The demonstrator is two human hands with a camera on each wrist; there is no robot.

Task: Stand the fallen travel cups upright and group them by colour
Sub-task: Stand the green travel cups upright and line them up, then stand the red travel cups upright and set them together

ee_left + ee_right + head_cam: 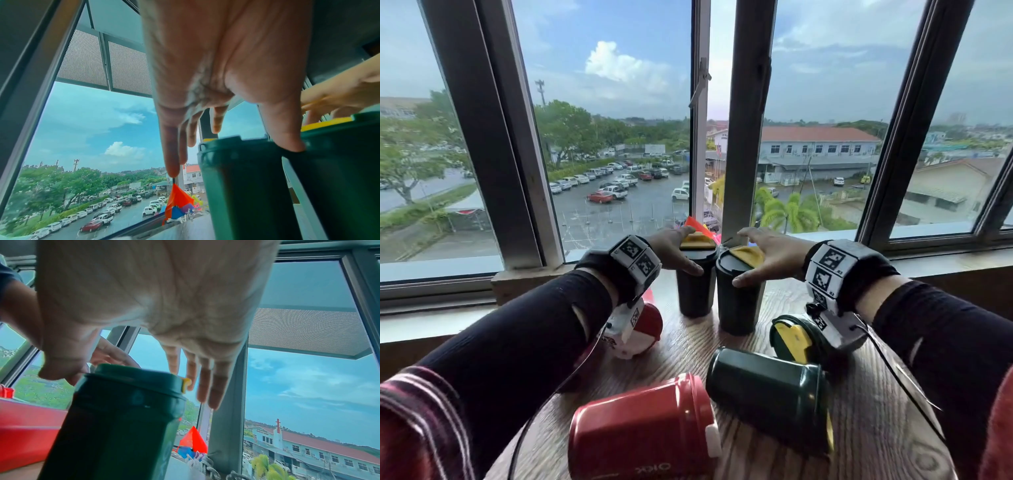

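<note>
Two dark green travel cups with yellow lid flaps stand upright side by side by the window, the left cup (695, 291) (242, 186) and the right cup (736, 305) (115, 418). My left hand (674, 251) (216, 113) hovers flat over the left cup's lid, fingers straight, thumb touching its rim. Over the right cup's lid my right hand (767, 257) (174, 344) is spread with straight fingers, holding nothing. A third green cup (767, 394) lies on its side in front, and another green cup (791, 339) lies under my right wrist. A red cup (640, 435) lies at the front.
A red-and-white cup (647, 329) lies half hidden under my left wrist. The wooden table (876, 428) ends at the window sill (945, 260) right behind the upright cups. Orange and blue flags (179, 204) show at the sill, beside the window post (743, 137).
</note>
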